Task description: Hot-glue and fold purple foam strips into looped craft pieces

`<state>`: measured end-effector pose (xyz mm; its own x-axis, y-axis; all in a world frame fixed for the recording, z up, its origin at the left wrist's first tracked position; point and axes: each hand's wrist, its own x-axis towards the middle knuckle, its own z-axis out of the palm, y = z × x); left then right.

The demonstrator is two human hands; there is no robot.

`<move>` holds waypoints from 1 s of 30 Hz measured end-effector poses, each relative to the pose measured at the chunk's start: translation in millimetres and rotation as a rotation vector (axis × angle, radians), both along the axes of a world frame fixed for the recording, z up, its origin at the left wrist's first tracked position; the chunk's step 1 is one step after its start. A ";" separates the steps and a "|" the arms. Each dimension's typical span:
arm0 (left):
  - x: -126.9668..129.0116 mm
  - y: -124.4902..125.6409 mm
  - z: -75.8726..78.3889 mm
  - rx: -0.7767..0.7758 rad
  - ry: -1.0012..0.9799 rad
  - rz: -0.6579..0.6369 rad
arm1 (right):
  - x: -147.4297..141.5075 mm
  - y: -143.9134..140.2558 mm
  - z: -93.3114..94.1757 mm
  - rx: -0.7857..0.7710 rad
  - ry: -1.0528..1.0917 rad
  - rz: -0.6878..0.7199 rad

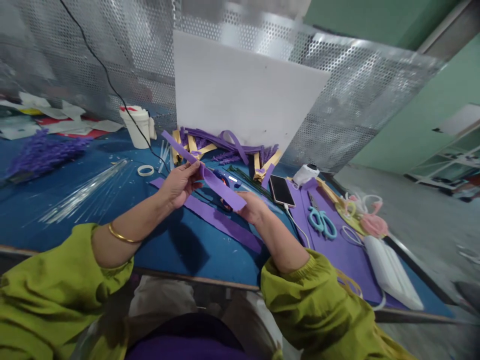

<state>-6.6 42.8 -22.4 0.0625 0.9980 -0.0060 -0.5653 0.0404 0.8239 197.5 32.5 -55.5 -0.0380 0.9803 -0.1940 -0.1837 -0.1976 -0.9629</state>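
Observation:
A long purple foam strip (210,176) is held up over the blue table (93,200). My left hand (179,184) pinches it near its middle, while my right hand (252,206) grips its near end from below. The strip's far end points up and left. A wider purple strip (225,222) lies flat on the table under my hands. Orange-handled scissors (224,181) lie partly hidden behind the held strip.
A pile of purple and tan strips (225,147) lies against a white board (243,95). A white cup (137,125), tape roll (145,170), clear sticks (82,192), phone (282,190), teal scissors (321,221), a white pack (392,272) and a purple sheet (337,245) surround my hands.

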 end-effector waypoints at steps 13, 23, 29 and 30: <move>3.8 -6.1 6.7 -0.108 -0.184 -0.119 | -7.1 -24.6 29.0 0.401 0.104 -0.241; 2.5 -4.3 -1.3 -0.012 -0.021 -0.146 | -9.2 -35.8 31.6 0.547 -0.007 -0.297; 5.3 -7.5 -3.4 0.062 0.067 -0.152 | -16.6 -40.7 31.2 0.281 0.177 -0.071; 5.8 -7.9 -4.4 0.076 0.089 -0.159 | -18.4 -41.7 30.8 0.282 0.159 -0.049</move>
